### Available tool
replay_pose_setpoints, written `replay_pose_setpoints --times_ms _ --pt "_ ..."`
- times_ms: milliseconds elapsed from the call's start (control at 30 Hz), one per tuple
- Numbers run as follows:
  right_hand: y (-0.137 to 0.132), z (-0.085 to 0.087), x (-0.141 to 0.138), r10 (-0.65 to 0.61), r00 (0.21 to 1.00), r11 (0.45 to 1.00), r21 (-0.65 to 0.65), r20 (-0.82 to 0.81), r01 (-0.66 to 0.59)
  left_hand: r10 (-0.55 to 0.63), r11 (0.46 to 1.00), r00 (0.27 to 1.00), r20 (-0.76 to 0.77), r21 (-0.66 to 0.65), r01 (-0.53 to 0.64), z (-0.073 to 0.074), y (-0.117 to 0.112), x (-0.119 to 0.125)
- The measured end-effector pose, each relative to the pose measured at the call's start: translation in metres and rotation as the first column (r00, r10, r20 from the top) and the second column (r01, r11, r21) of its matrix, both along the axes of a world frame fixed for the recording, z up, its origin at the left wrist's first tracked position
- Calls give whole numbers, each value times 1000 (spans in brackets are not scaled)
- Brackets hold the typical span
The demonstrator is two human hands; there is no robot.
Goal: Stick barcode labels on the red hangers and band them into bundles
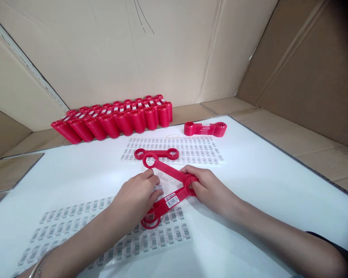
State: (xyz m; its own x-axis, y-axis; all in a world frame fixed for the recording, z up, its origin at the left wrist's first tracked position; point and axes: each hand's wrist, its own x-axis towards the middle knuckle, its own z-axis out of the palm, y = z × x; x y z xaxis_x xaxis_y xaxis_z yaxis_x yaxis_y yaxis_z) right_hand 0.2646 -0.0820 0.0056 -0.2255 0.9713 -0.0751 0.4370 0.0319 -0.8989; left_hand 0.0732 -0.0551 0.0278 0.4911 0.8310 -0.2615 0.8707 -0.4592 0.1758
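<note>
My right hand is closed on the right ends of several flat red plastic double-ring pieces, fanned apart. The upper double-ring piece slants up to the left. Below it, another double-ring piece bears white barcode labels and slopes down to the left. My left hand is beside the lower pieces, overlapping their left end in view, its fingers bent and the thumb apart from them. Barcodes show in that gap. Beneath this hand lies a barcode label sheet.
Another label sheet lies farther back, with a loose red double-ring piece on it. A short stack of such pieces stands behind at right. A long row of red stacks lines the back left, before a cardboard wall.
</note>
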Motion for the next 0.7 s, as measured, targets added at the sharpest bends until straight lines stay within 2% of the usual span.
replay_pose_setpoints --times_ms 200,333,500,700 --pt "0 0 0 -1 1000 1000 -7 1 1 17 999 999 52 45 -19 -4 -4 -1" --pt "0 0 0 12 1000 1000 1 3 -12 -23 995 997 71 97 17 -7 -7 -3" --pt "1 -1 1 25 999 1000 -2 29 -25 2 997 998 63 81 -7 -7 -5 0" --pt "3 0 1 38 997 999 -1 62 -38 19 995 992 128 99 -32 -12 -5 -2"
